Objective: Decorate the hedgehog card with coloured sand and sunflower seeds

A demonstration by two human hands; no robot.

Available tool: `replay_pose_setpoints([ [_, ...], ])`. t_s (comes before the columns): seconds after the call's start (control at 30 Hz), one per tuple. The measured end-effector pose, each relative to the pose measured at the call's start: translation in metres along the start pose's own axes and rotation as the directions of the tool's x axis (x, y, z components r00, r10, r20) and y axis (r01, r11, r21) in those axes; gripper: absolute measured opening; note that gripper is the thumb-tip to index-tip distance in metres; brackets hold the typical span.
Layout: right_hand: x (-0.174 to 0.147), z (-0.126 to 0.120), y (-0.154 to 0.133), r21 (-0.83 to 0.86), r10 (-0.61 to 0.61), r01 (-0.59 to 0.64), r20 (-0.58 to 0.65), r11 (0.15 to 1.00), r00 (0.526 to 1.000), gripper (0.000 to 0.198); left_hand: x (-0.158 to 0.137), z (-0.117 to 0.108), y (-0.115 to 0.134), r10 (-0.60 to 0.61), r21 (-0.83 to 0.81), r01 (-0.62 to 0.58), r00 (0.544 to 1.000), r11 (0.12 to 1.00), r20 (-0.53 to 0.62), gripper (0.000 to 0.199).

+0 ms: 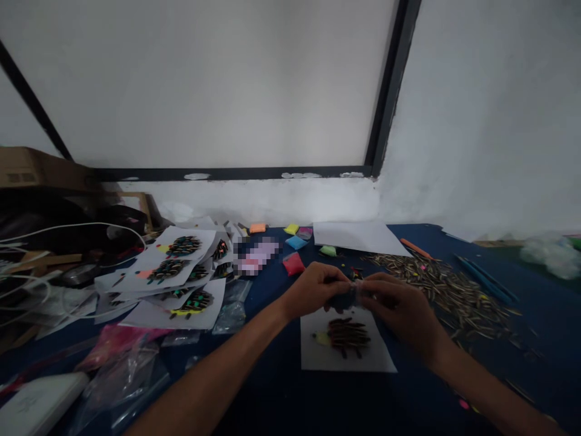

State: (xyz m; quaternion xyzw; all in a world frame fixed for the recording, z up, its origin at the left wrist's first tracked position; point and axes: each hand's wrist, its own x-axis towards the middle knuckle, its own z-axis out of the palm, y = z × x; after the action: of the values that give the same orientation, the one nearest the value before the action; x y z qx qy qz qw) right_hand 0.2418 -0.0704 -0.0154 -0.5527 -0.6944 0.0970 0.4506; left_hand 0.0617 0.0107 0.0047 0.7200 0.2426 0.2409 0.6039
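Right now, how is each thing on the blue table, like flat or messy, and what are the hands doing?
Left hand: fingers bent, fingertips close to the other hand's; what it holds is unclear.
Right hand: fingers bent, hold unclear too.
Hedgehog picture: lying flat, dark spines on.
Other pictures: overlapping in a messy pile.
Seeds: loose, spread out.
Red packet: lying down.
White sheet: lying down.
Plastic bags: crumpled.

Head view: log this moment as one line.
left hand, right hand: fingertips close together | place: far edge of sheet | held: unclear | on sheet: figure | right: seed pile | left: other sheets
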Motion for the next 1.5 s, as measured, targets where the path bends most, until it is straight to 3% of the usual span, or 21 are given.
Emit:
replay_pose_setpoints([
  [0.3, 0.000, -0.006, -0.009, -0.264, -0.295, 0.266, -0.078, 0.927, 0.952, 0.019, -0.002, 0.000, 0.000, -0.019, -0.123, 0.020, 1.000, 0.992, 0.013, 0.022],
  [0.57, -0.004, 0.003, -0.009, -0.393, -0.376, 0.320, -0.074, 0.862, 0.924, 0.017, -0.001, 0.003, -0.002, -0.036, -0.187, 0.026, 0.998, 0.982, -0.052, 0.021],
  [0.73, -0.006, 0.010, -0.012, -0.362, -0.320, 0.264, -0.105, 0.894, 0.941, 0.014, 0.000, 0.008, -0.002, 0.035, -0.127, -0.047, 0.995, 0.991, -0.095, 0.017],
  [0.87, -0.001, 0.004, -0.015, -0.088, -0.150, 0.134, -0.209, 0.987, 0.966, 0.012, 0.000, 0.003, 0.003, 0.012, -0.102, -0.035, 0.975, 0.994, -0.223, 0.008],
  [0.97, 0.003, -0.004, -0.014, 0.126, 0.029, 0.009, -0.299, 0.992, 0.954, 0.013, 0.000, -0.004, 0.006, -0.055, -0.215, 0.003, 0.971, 0.977, -0.233, 0.018],
  [1.13, 0.005, -0.008, -0.011, 0.264, 0.196, -0.144, -0.181, 0.954, 0.964, 0.034, -0.001, -0.008, 0.010, -0.112, -0.331, 0.043, 0.975, 0.943, -0.192, 0.011],
  [1.27, 0.004, -0.004, -0.012, 0.246, 0.138, -0.090, -0.185, 0.965, 0.973, 0.033, -0.005, -0.004, 0.011, -0.086, -0.268, 0.071, 0.995, 0.961, -0.045, 0.039],
  [1.5, 0.002, -0.004, -0.023, 0.087, -0.013, 0.026, -0.145, 0.996, 0.989, 0.030, -0.007, 0.003, 0.006, -0.009, -0.154, 0.016, 0.999, 0.988, 0.049, 0.026],
])
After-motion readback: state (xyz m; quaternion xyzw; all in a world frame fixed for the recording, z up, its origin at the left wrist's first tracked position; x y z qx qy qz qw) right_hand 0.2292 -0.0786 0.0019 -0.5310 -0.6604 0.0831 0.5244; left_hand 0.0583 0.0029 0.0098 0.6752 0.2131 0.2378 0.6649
